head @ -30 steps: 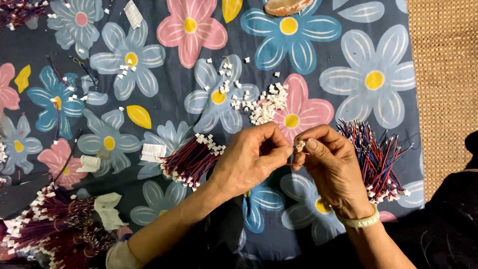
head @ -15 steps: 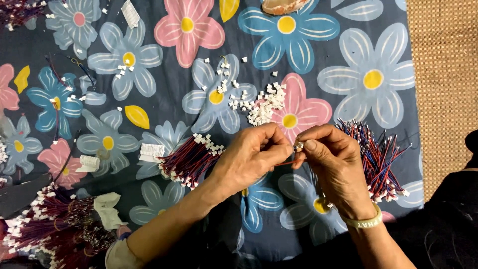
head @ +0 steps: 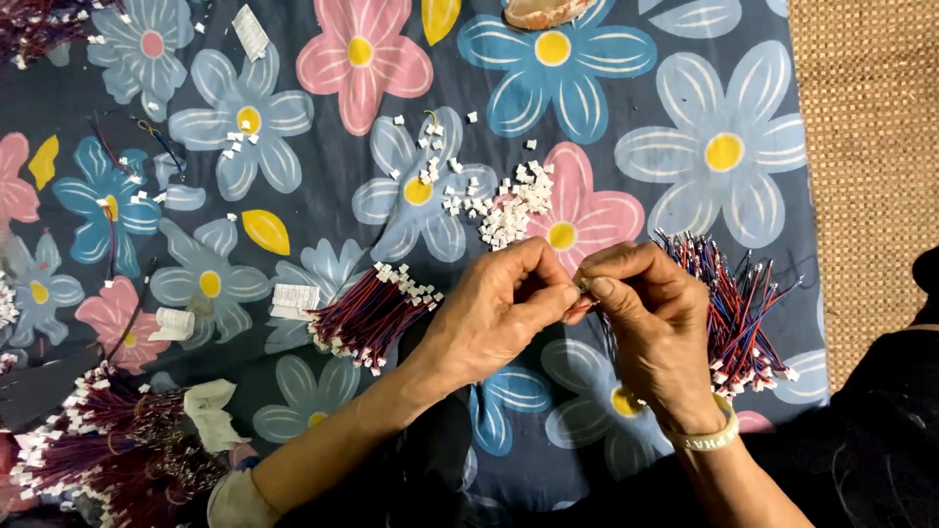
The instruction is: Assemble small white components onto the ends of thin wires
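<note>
Over the flowered cloth (head: 685, 59), our left hand (head: 494, 313) and right hand (head: 655, 328) pinch one tiny white connector (head: 583, 286): light, stiff, probably slippery, best gripped at its sides.

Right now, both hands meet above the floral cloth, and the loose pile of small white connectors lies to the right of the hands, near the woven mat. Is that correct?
Not quite. In the head view, the pile of white connectors lies above the hands, at the cloth's middle, on a pink flower. The left hand and right hand do meet above the floral cloth. Right of them lie red and blue wires.
</note>
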